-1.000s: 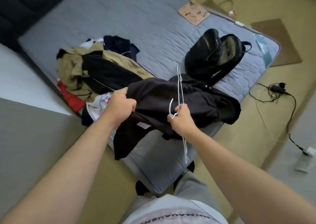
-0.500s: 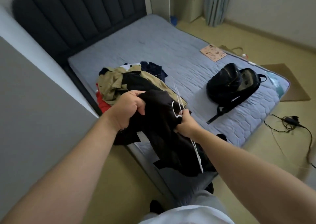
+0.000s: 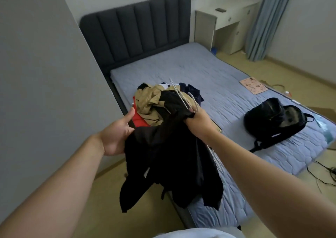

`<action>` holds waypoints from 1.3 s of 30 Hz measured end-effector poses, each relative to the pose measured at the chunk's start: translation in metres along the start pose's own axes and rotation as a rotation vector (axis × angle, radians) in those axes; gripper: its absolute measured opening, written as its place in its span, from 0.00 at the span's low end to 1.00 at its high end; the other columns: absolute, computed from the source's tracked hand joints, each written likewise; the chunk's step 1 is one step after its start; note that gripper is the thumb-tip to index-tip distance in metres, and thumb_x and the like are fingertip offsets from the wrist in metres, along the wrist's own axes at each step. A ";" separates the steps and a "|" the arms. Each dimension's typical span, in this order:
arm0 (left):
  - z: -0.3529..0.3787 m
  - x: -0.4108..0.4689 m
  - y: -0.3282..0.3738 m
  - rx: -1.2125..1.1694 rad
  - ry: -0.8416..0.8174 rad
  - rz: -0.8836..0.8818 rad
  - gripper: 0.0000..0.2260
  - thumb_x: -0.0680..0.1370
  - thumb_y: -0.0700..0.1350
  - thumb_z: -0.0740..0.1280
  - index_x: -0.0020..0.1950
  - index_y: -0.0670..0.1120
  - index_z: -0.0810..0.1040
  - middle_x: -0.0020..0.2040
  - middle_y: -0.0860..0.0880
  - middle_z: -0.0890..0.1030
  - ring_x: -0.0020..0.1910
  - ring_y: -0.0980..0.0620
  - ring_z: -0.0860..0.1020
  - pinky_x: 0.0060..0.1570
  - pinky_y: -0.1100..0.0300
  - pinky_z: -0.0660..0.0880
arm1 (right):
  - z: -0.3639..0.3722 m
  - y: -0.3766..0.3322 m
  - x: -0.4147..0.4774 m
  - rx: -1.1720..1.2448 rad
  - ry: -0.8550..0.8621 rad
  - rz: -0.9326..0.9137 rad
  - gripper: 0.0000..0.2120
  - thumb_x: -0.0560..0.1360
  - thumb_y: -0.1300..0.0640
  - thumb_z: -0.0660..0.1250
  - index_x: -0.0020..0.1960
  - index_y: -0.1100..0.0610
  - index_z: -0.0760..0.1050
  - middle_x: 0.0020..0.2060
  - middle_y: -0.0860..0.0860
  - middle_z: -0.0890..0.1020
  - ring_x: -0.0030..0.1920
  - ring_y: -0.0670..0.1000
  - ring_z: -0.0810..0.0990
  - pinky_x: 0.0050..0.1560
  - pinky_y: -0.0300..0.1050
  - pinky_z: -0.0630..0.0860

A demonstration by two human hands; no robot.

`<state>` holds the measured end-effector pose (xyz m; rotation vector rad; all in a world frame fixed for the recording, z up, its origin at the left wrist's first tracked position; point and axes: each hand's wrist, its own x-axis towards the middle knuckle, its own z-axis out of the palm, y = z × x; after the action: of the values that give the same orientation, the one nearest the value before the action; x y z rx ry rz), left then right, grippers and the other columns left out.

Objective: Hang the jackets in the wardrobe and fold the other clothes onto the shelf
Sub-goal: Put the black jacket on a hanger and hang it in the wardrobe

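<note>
Right hand (image 3: 197,118) grips the collar end of a black jacket (image 3: 172,165) together with a white hanger (image 3: 180,96). The jacket hangs over the bed (image 3: 209,74) edge. Left hand (image 3: 118,134) shows its palm, thumb spread; its fingers are hidden behind the jacket, grip cannot be told. A clothes pile (image 3: 149,101) lies on the bed behind it.

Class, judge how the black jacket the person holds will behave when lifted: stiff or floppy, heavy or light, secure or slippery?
Probably floppy: the black jacket sags in folds below the right hand, sleeves dangling. Likely light: that one grip, bunched with the hanger, seems to carry most of it. It may slide about on that thin wire.
</note>
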<state>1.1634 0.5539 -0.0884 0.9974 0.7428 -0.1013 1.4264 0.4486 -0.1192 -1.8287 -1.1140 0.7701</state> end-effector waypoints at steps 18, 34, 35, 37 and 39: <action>0.019 0.043 0.075 0.163 0.531 0.222 0.09 0.81 0.38 0.64 0.58 0.38 0.81 0.52 0.35 0.83 0.49 0.40 0.83 0.52 0.46 0.82 | 0.014 -0.037 -0.032 0.022 -0.345 -0.073 0.23 0.65 0.62 0.74 0.38 0.33 0.71 0.38 0.37 0.78 0.34 0.36 0.75 0.30 0.29 0.70; 0.054 -0.035 0.100 0.599 0.408 0.615 0.07 0.68 0.26 0.62 0.37 0.30 0.63 0.35 0.29 0.63 0.38 0.40 0.67 0.40 0.46 0.63 | 0.049 -0.032 0.015 0.117 -0.347 0.155 0.31 0.65 0.65 0.74 0.59 0.47 0.63 0.54 0.55 0.77 0.49 0.55 0.81 0.32 0.40 0.78; 0.050 -0.037 0.099 0.571 0.420 0.625 0.08 0.67 0.28 0.62 0.37 0.31 0.62 0.34 0.30 0.63 0.38 0.40 0.67 0.39 0.47 0.63 | 0.055 -0.030 0.015 0.100 -0.373 0.146 0.29 0.66 0.64 0.75 0.60 0.47 0.66 0.54 0.54 0.78 0.51 0.55 0.81 0.33 0.42 0.80; 0.037 -0.040 0.095 0.524 0.469 0.624 0.09 0.65 0.30 0.62 0.37 0.32 0.62 0.34 0.37 0.64 0.38 0.41 0.66 0.36 0.49 0.62 | 0.066 -0.028 0.017 0.075 -0.351 0.119 0.22 0.70 0.60 0.76 0.58 0.46 0.72 0.53 0.51 0.81 0.51 0.54 0.83 0.43 0.50 0.84; 0.019 -0.043 0.088 0.468 0.546 0.601 0.09 0.64 0.31 0.62 0.40 0.32 0.63 0.37 0.41 0.66 0.38 0.42 0.66 0.35 0.53 0.62 | 0.069 -0.031 0.019 0.026 -0.284 0.071 0.12 0.74 0.56 0.74 0.54 0.46 0.74 0.49 0.50 0.82 0.49 0.52 0.82 0.48 0.50 0.82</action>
<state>1.1763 0.5775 0.0071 1.6934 0.8974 0.5635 1.3653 0.4973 -0.1253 -1.7820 -1.2146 1.1076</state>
